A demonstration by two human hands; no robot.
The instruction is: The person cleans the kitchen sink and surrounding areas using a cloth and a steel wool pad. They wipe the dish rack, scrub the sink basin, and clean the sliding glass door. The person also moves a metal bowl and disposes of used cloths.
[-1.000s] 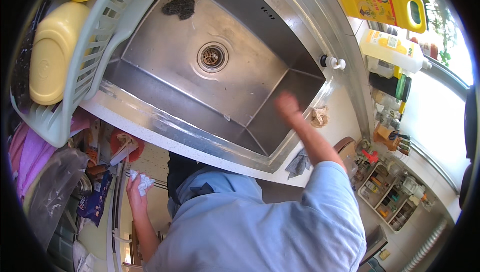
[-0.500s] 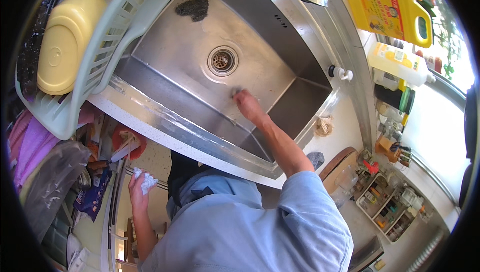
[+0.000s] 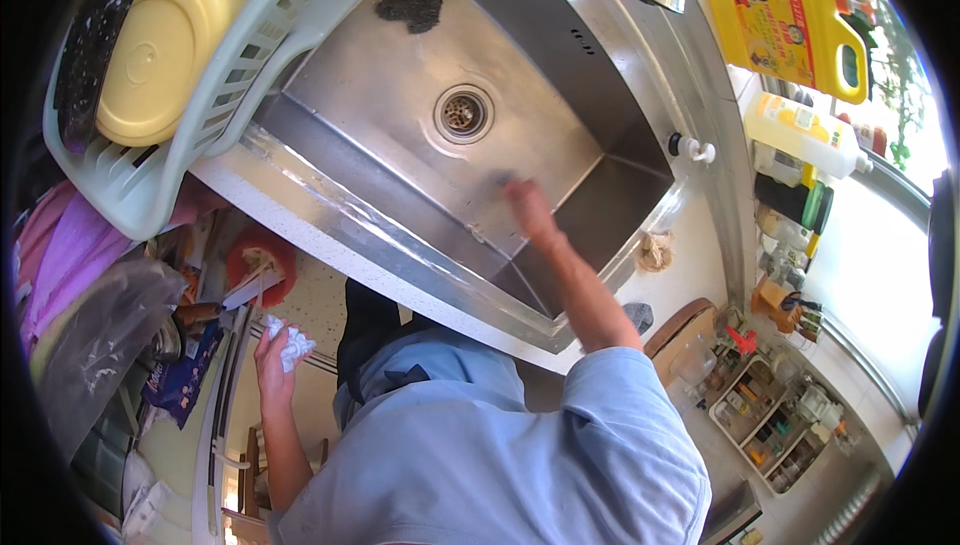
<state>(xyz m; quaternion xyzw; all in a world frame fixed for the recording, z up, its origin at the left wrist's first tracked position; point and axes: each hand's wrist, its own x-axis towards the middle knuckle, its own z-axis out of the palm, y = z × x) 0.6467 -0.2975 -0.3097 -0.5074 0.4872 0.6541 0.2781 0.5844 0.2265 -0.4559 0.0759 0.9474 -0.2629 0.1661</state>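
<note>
My right hand [image 3: 528, 213] reaches into the steel sink [image 3: 350, 95], low over its floor and right of the round drain [image 3: 464, 113]. Motion blurs the closed fingers, and a small greyish thing at their tips is too smeared to name. Down at my left side, my left hand [image 3: 270, 365] is closed round a crumpled white tissue [image 3: 297, 348], outside the sink and below the counter edge. A dark, mesh-like scouring pad [image 3: 410, 11] lies on the far left of the sink floor.
A pale green dish rack [image 3: 240, 75] with a yellow basin [image 3: 170, 45] stands left of the sink. Along the right ledge are a yellow jug [image 3: 775, 30] and a pale bottle [image 3: 800, 130]. A red bin [image 3: 262, 265] is below, near my left hand.
My right hand has moved a little to the right over the sink floor. The left hand still grips the tissue, and the whole view has shifted slightly.
</note>
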